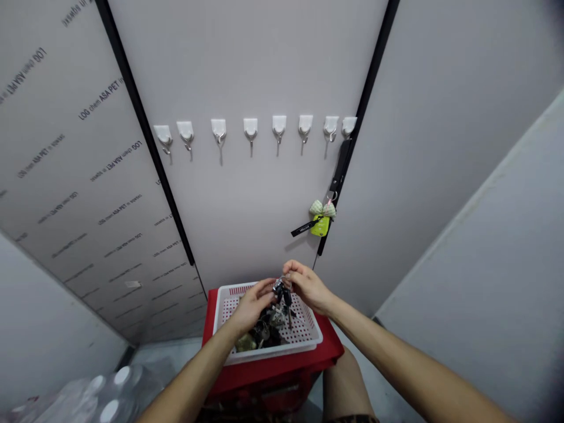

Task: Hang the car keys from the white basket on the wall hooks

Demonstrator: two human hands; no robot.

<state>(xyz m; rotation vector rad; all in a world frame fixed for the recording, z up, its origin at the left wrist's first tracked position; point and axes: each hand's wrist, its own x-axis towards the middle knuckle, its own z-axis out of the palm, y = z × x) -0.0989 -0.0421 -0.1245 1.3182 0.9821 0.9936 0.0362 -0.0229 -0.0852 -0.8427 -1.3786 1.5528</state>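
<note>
Over a white plastic basket (286, 351), both my hands are on a bunch of keys (286, 298). My right hand (306, 286) is closed, pinching the bunch near its ring at the top. My left hand (254, 304) has its fingers closed against the bunch from the other side. Several keys, some dark-headed, dangle below the fingers. Underneath, a heap of more keys and keychains (264, 332) lies in the left and middle part of the basket; the small pieces are hard to tell apart.
The basket stands on a red stool (328, 346). Several white wall hooks (250, 126) run in a row on the panel ahead. From the rightmost hangs a black strap (340, 164) with a green bow charm (321, 217). Clear bottles with white caps (122, 376) stand at lower left.
</note>
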